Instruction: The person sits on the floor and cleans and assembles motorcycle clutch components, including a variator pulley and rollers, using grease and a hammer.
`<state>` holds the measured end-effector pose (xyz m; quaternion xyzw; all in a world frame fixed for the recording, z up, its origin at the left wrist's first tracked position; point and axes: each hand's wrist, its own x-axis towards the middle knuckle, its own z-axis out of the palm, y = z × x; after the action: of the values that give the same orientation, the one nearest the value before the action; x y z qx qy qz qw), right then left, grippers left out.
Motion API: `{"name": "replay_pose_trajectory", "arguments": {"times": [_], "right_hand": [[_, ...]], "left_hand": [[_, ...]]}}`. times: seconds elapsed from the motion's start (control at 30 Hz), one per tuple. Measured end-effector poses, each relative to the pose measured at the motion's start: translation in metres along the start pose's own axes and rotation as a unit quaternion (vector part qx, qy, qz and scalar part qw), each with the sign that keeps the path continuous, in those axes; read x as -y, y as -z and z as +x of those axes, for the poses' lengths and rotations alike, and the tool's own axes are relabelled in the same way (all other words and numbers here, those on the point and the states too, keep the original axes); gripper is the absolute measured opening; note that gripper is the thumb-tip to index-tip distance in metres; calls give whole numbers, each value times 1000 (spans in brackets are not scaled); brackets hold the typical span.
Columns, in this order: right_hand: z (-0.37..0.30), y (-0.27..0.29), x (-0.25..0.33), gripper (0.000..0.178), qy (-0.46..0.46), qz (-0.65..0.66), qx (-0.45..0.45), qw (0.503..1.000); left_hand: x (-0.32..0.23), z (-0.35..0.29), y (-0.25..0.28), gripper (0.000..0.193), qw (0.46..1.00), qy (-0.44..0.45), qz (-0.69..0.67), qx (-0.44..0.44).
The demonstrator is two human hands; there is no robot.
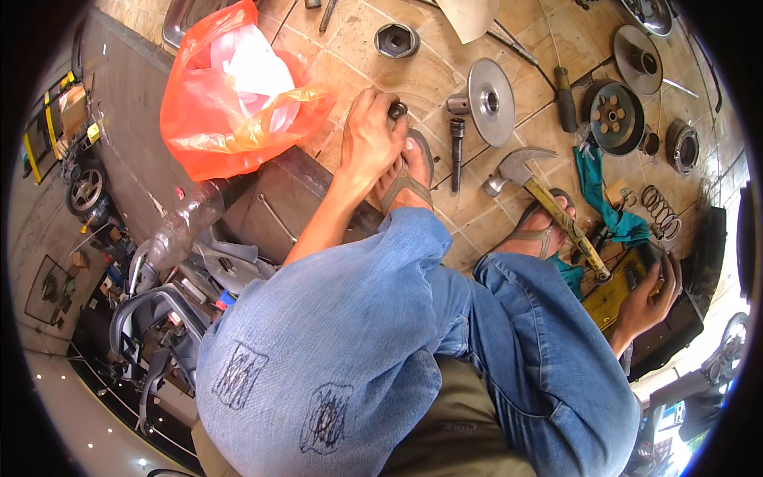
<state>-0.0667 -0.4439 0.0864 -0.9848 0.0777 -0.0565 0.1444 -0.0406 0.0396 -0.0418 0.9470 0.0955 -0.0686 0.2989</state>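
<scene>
My left hand (370, 137) is closed around a small dark metal cylinder (397, 110) with a round end showing, just above my left sandal (405, 187). What lies inside the fist is hidden. Over at the right, my right hand (645, 306) has its thumb and fingers apart, beside a yellow tray (612, 294) and a teal cloth (602, 195); I see nothing gripped in it. A hammer (548, 199) with a worn yellow handle leans across my right foot. Between the feet and a metal disc with a shaft (490, 102) stands a dark extension-like rod (457, 155).
An orange plastic bag (230, 103) sits at the left on a dark board (135, 119). A large hex nut (396, 40), a black drum (612, 117), a second disc (637, 60), a coil spring (661, 213) and a screwdriver (565, 99) lie on the tiles. A wrench (276, 216) is beside my left leg.
</scene>
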Motion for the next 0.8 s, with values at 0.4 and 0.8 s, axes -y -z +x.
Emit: {"name": "replay_pose_trajectory", "arguments": {"times": [0.4,0.8], "right_hand": [[63,-52,133,25,240,232,189,923],[44,-72,147,24,242,271,202,910]], "left_hand": [[11,6,16,30,996,48,-13,-69],[3,12,17,22,991,-93,99,14]]}}
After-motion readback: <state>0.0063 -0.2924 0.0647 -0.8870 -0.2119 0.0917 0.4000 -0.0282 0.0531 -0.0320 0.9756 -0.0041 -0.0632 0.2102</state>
